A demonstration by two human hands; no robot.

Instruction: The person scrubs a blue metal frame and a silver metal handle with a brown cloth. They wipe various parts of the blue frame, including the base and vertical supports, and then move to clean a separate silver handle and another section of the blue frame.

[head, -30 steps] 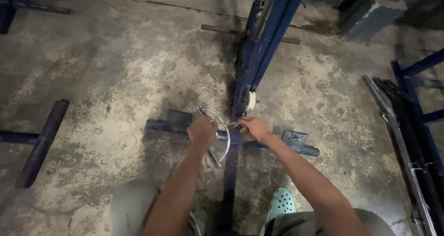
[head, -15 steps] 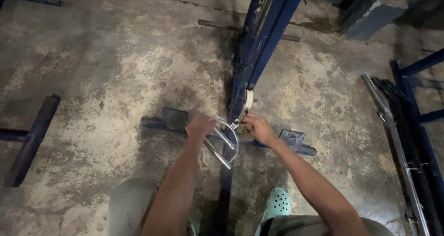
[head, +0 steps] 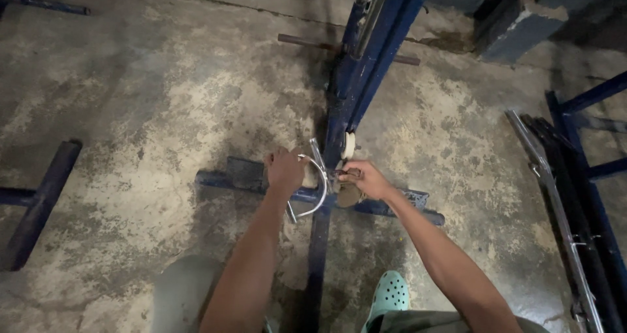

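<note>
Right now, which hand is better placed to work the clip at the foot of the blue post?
Probably the right hand: its fingertips already pinch the clip beside the blue post. The left hand has its grip full with the curved metal handle.

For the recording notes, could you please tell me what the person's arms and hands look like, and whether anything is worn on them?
The left hand and right hand are bare, without gloves. Both forearms are uncovered as far as the frame shows: no sleeves, watch or bands visible. I can make out no rings in the dim light.
</note>
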